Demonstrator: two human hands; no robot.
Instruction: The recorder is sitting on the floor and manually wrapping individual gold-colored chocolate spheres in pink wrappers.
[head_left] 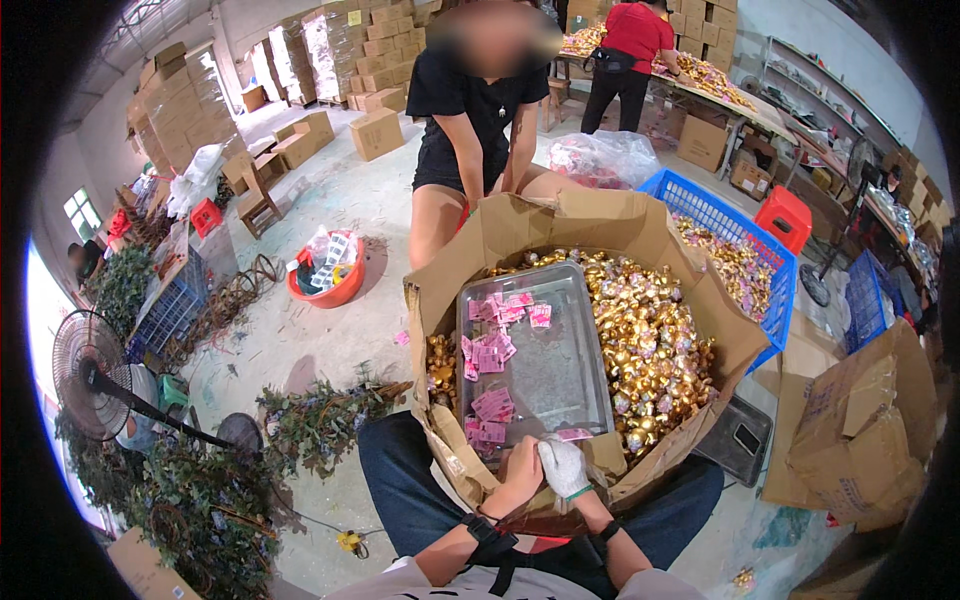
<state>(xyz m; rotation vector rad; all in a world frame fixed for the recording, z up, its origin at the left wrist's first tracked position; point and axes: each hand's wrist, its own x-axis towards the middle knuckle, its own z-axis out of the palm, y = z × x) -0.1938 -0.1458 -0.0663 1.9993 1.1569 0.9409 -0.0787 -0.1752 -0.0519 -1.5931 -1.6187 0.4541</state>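
My bare left hand (520,474) and my right hand (564,466), in a white knitted glove, meet at the near edge of a grey plastic tray (550,365). The fingers of both are closed in a pinch; whatever lies between them is too small or hidden. Just beyond my right hand a pink printed slip (574,435) lies on the tray. More pink slips (490,354) are scattered in small piles along the tray's left side. The tray rests in a big open cardboard box (455,462), on top of many shiny gold foil-wrapped balls (640,345).
Across the box sits a person in black (480,120). A blue crate (655,185) of gold pieces adjoins the box's far right. On the left are an orange basin (345,290), leafy branches (320,425) and a standing fan (95,375). A flattened carton (860,430) lies right.
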